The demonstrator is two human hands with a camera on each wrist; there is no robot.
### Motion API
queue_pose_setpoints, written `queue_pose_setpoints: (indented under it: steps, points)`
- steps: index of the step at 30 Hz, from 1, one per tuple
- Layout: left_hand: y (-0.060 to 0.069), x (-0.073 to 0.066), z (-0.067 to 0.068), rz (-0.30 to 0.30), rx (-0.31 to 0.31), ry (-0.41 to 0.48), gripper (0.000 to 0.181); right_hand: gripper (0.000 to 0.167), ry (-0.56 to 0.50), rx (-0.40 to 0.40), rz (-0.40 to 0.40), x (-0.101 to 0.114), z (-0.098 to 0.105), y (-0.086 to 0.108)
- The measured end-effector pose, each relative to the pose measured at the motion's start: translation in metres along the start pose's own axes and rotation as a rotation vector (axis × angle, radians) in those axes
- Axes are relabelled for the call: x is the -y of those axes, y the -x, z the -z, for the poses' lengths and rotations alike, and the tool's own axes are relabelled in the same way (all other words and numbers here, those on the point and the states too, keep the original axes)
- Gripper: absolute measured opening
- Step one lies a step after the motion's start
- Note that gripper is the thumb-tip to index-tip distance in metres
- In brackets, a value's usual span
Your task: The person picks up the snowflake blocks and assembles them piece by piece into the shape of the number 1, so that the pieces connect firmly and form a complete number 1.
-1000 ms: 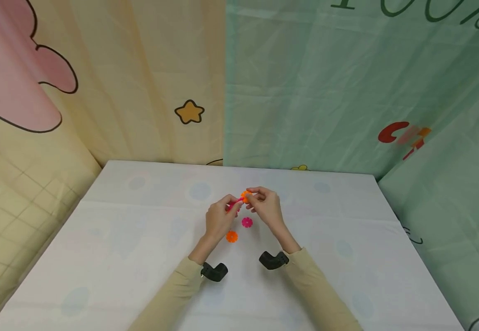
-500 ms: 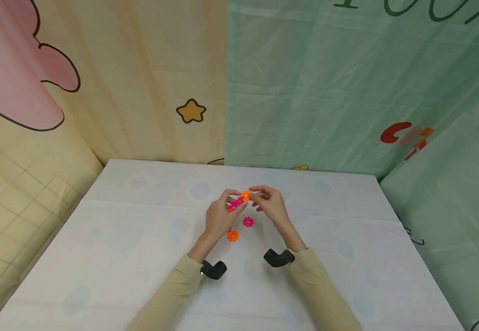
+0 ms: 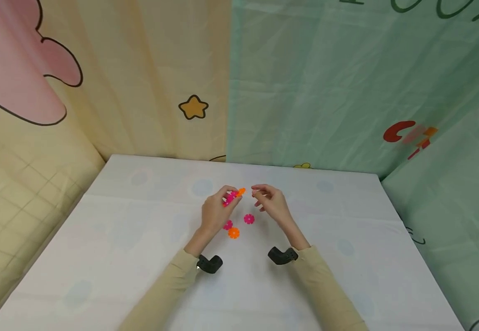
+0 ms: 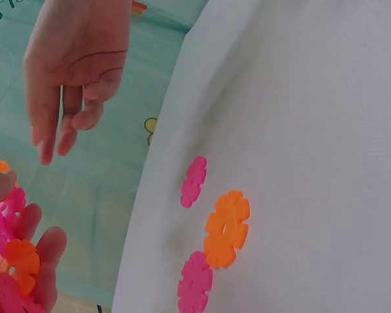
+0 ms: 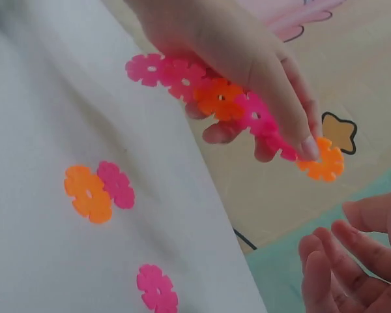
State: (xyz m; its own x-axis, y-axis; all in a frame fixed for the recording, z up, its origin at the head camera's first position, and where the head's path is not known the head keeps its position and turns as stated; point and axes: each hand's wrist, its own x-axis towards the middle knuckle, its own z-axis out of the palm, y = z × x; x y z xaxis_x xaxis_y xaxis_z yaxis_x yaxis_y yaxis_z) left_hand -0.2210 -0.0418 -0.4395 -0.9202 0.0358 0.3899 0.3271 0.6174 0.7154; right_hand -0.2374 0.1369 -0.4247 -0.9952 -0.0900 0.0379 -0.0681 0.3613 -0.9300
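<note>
A chain of pink and orange plastic snowflake discs (image 5: 220,99) is held by my left hand (image 3: 213,215), raised over the table. Thumb and fingers pinch it near the orange end disc (image 5: 322,160). To the right, my right hand (image 3: 276,206) is apart from the chain, fingers loosely bent and holding nothing. Below the hands, an orange disc (image 3: 233,233) lies on the table beside a pink disc (image 3: 228,225), touching or overlapping it. A second loose pink disc (image 3: 249,219) lies a little to the right.
The white table (image 3: 140,257) runs back to a yellow curtain (image 3: 140,92) and a green curtain (image 3: 305,92). A black wrist camera (image 3: 209,264) sits on the left wrist and another camera (image 3: 282,256) on the right.
The right hand has let go of the orange end disc and drawn back to the right. The left hand has shifted slightly left with the chain, uncovering the pink disc beside the orange one.
</note>
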Motion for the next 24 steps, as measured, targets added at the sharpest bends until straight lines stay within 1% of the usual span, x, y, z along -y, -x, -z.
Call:
queue_pose_setpoints:
  steps: [3,6,9,15,17,22,24]
  points:
    - [0.000,0.002,0.002,0.005,-0.001,0.002,0.024,0.030,0.082,0.026,-0.006,-0.006,0.001,0.001]
    - [0.001,0.005,0.004,0.014,-0.002,0.004,0.025,0.030,0.151,0.070,-0.020,-0.011,0.000,0.003]
    - [0.002,0.007,0.006,0.017,-0.003,0.010,0.026,0.031,0.187,0.115,-0.038,-0.015,-0.002,0.006]
    - [0.000,0.008,0.008,0.011,-0.013,0.020,0.029,0.031,0.227,0.166,-0.028,-0.016,-0.009,0.011]
    - [0.000,0.008,0.009,0.026,0.003,0.032,0.029,0.031,0.252,0.177,-0.023,-0.016,-0.012,0.012]
    - [0.001,0.007,0.010,0.088,0.065,0.090,0.031,0.032,0.326,0.224,-0.003,-0.016,-0.024,0.019]
    - [0.002,0.007,0.009,0.104,0.078,0.113,0.031,0.032,0.344,0.240,0.006,-0.016,-0.028,0.021]
